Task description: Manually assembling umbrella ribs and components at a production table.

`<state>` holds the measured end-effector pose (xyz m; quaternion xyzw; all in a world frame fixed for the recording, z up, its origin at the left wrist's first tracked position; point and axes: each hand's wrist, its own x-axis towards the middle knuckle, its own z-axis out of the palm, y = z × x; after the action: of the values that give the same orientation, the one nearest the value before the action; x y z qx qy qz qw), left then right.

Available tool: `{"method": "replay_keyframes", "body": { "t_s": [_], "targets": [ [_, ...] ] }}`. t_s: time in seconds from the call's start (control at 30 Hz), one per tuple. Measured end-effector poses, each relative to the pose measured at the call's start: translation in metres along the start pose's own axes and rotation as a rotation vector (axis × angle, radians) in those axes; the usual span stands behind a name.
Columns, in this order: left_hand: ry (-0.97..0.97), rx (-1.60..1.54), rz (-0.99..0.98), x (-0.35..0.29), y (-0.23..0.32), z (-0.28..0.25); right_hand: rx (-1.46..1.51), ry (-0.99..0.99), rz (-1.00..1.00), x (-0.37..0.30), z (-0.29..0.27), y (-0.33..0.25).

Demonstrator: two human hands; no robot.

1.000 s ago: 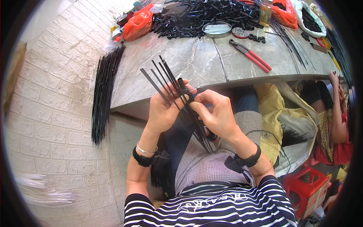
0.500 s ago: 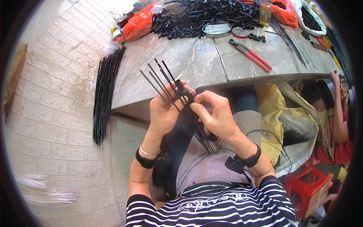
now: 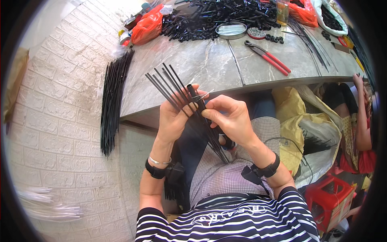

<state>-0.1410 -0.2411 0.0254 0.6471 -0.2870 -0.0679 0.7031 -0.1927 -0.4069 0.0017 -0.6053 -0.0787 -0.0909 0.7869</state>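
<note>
My left hand (image 3: 171, 123) is closed around a fanned bundle of thin black rods (image 3: 158, 82), held above my lap. The rods' upper ends spread toward the table, and their lower ends run together toward my checked apron (image 3: 217, 177). Among them stands a short black tube (image 3: 191, 90) with its open end up. Thin silvery wire (image 3: 205, 94) crosses the tube just below that end. My right hand (image 3: 234, 121) is in a pinch against the right side of the bundle, thumb and forefinger together by the tube. Whatever lies between those fingertips is too small to make out.
On the grey table (image 3: 169, 52) lie red-handled pliers (image 3: 275, 62), a heap of black tube parts (image 3: 201, 18) and a round tin (image 3: 230, 37) of thin silvery pieces. More black rods (image 3: 115, 105) hang over its left edge. A co-worker's arm (image 3: 364, 125) shows at right.
The rods in my left hand have fanned out wider to the left, with more of their ends apart. My right hand keeps its pinch by the tube, almost unmoved.
</note>
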Motion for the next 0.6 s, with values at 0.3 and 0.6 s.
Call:
{"method": "replay_keyframes", "body": {
  "t_s": [0.3, 0.6],
  "targets": [
    [-0.104, -0.071, -0.03, -0.002, 0.0, -0.014, 0.19, -0.12, 0.266, 0.01, -0.012, 0.002],
    [-0.23, 0.001, -0.029, -0.006, -0.004, -0.027, 0.268, -0.216, 0.357, 0.015, -0.012, 0.004]
  ]
}}
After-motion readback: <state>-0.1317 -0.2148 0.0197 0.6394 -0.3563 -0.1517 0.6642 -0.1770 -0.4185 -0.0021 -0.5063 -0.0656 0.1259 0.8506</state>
